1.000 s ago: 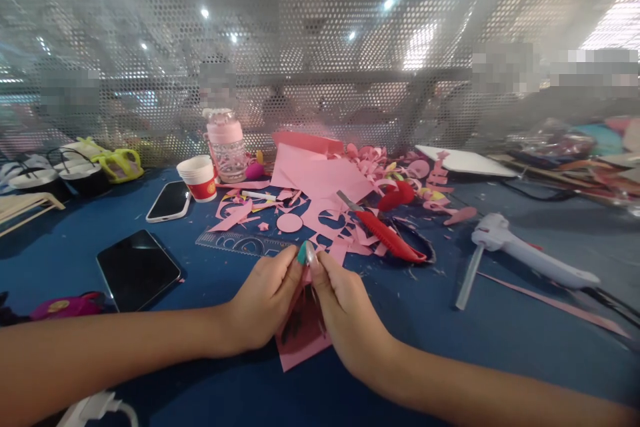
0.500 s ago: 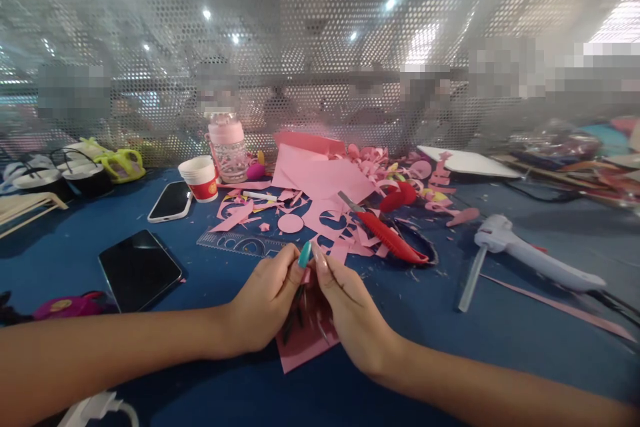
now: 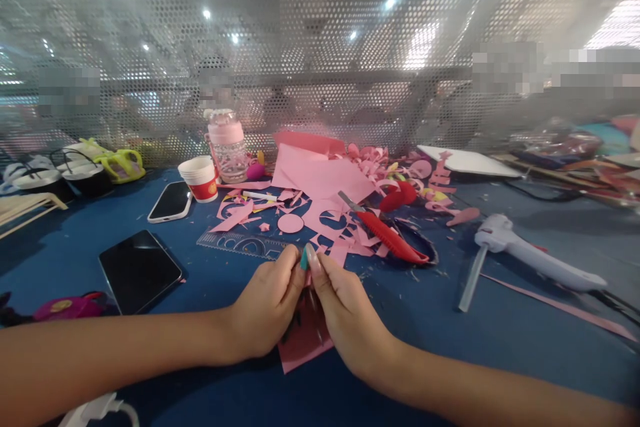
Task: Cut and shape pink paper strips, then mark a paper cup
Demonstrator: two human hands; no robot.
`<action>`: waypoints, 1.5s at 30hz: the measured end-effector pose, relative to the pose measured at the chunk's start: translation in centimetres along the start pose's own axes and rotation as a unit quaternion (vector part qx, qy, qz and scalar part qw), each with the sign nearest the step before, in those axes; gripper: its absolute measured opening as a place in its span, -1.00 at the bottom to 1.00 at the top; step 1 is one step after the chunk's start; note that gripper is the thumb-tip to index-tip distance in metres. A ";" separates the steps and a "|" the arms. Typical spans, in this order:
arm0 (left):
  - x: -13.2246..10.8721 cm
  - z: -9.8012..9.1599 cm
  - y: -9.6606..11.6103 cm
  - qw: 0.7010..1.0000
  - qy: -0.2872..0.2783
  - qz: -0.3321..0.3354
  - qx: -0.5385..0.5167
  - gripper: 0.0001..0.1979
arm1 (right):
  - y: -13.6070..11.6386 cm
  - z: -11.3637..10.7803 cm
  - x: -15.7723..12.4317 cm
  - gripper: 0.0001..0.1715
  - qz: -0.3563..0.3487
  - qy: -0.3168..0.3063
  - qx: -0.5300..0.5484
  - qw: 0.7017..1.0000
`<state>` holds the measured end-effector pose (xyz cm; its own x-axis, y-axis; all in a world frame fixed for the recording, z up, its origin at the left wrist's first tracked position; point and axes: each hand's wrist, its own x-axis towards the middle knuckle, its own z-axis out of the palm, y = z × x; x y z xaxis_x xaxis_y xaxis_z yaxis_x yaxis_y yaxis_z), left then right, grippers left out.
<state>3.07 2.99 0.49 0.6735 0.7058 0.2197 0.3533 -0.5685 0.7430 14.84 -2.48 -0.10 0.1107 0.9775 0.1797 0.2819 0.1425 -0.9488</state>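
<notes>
My left hand (image 3: 273,297) and my right hand (image 3: 347,307) meet in front of me, thumb tips nearly touching. Both are closed in a pinch on a small pink paper piece (image 3: 309,279), mostly hidden by the fingers. Under the hands lies a pink paper sheet (image 3: 295,357), with some dark, thin shapes over it that I cannot make out. Just beyond my left fingers rests a clear stencil ruler (image 3: 240,243). Pink paper scraps (image 3: 325,213) spread out past the fingertips, and a red-handled cutter (image 3: 387,233) lies across their right edge.
On the right is a white glue gun (image 3: 540,257) with a glue stick (image 3: 473,280) near its head. To the left are a black tablet-like phone (image 3: 140,270), a white-edged phone (image 3: 171,201), stacked paper cups (image 3: 200,180) and a bottle (image 3: 227,147). A perforated metal screen (image 3: 320,47) stands behind.
My two hands have drawn slightly closer, the right thumb shifting left against the left one. The things on the table have stayed in place.
</notes>
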 end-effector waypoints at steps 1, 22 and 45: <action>0.0 0.1 0.0 1.000 0.002 0.003 0.005 -0.78 | 0.0 0.0 0.0 -0.60 -0.004 0.004 -0.010 1.000; -0.3 0.3 -0.3 0.998 0.017 0.026 0.048 -0.82 | -0.2 0.1 -0.6 -0.65 -0.032 0.002 -0.189 0.981; -0.3 0.2 -0.5 0.996 0.035 0.022 0.077 -0.85 | 0.0 -0.2 -0.1 -0.62 -0.004 -0.005 -0.042 0.999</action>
<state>2.80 2.98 -0.08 0.6461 0.7027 0.2978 0.4228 -0.6545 0.6269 14.96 -2.64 -0.04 0.0990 0.9781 0.1833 0.3608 0.1364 -0.9226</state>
